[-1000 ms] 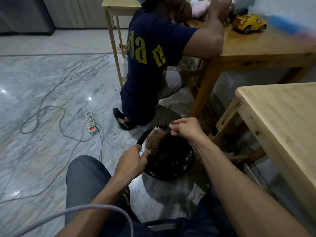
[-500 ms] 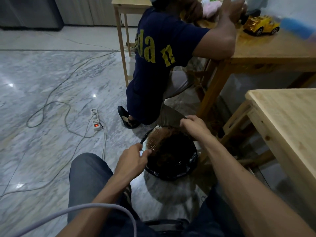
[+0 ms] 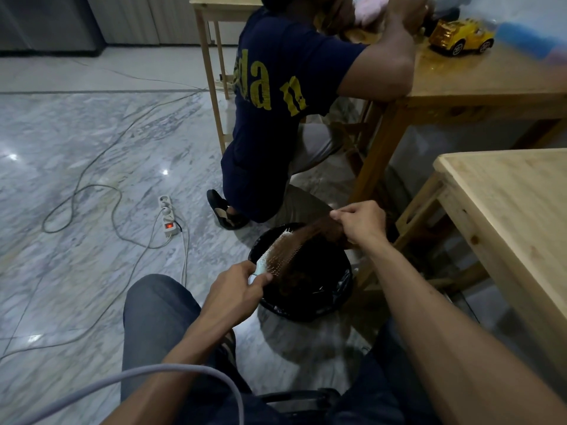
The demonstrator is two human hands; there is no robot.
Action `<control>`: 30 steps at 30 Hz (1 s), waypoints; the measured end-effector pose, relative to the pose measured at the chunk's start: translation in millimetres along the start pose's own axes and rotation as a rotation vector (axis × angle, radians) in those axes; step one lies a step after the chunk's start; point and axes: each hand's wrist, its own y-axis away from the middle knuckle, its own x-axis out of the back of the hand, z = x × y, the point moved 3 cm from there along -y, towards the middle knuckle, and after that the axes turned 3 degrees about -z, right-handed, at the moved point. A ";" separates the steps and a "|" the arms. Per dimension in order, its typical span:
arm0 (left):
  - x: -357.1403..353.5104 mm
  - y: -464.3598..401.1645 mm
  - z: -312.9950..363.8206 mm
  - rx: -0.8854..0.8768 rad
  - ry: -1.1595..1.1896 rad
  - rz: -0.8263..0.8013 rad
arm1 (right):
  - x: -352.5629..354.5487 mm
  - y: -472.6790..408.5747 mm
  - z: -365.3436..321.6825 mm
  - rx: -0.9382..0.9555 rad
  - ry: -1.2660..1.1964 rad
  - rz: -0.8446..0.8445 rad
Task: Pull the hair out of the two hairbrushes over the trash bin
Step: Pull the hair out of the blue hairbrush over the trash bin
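Marble floor (image 3: pixel 92 154), glossy, with loose cables and a power strip (image 3: pixel 167 214) lying well off to the left. Black-lined trash bin (image 3: pixel 343 289) sits on the floor between the knees and a wooden table (image 3: pixel 515 210) at right. Another person in a dark shirt (image 3: pixel 276 87) crouches just beyond the bin, back turned.

Left hand (image 3: pixel 236 292) closed around the handle end of a hairbrush (image 3: pixel 280 250), bristles up, head angled out over the bin mouth. Right hand (image 3: pixel 362 223) pinched shut on a brown sheet of hair (image 3: pixel 319 230) stretched from the bristles toward the bin's far rim. Second brush not visible.

Risks, as judged:
- Right hand sits at or past the far rim; if the hair tears free there, the clump may drop on the floor or toward the crouching person rather than into the liner.
- Hair is peeling as one mat; a sharp tug could snap it, leaving strands rooted low in the bristles.
- Left grip is at the brush's very end; a hard pull could twist it loose into the bin.
- Fine strands may cling to the fingers instead of falling.
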 end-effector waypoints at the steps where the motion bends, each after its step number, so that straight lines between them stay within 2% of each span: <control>1: 0.8 0.1 -3.0 0.011 0.010 -0.004 | 4.9 -3.5 3.9 -0.051 -0.036 0.052; 3: 2.3 -0.4 -6.5 0.029 0.031 -0.011 | 12.2 -6.5 7.6 -0.113 -0.080 0.103; 5: 2.2 -1.8 -7.5 0.034 0.049 -0.002 | 11.0 -8.6 8.6 -0.123 -0.069 0.075; 8: 0.1 -3.4 -3.5 0.034 0.087 0.023 | -0.1 -5.0 -0.6 -0.067 -0.036 -0.097; 12: -1.1 -5.8 3.1 0.038 0.073 0.026 | -13.1 5.7 -13.3 0.114 -0.130 -0.322; 14: -1.4 -7.4 8.0 0.019 0.059 0.031 | -23.3 15.4 -17.1 0.161 -0.046 -0.492; 16: -0.9 -9.0 11.1 0.018 0.071 0.035 | -32.7 18.7 -16.2 0.193 0.090 -0.573; 22: 8.0 -8.6 -5.0 0.084 0.055 0.020 | -18.4 2.4 -2.0 0.118 0.078 -0.333; 27: 16.0 -8.1 -22.0 0.151 0.095 0.040 | 5.7 -11.1 18.4 -0.107 0.055 -0.093; 30: 13.5 -9.6 -18.0 0.148 0.130 0.039 | 1.2 -9.1 20.2 -0.134 0.054 -0.083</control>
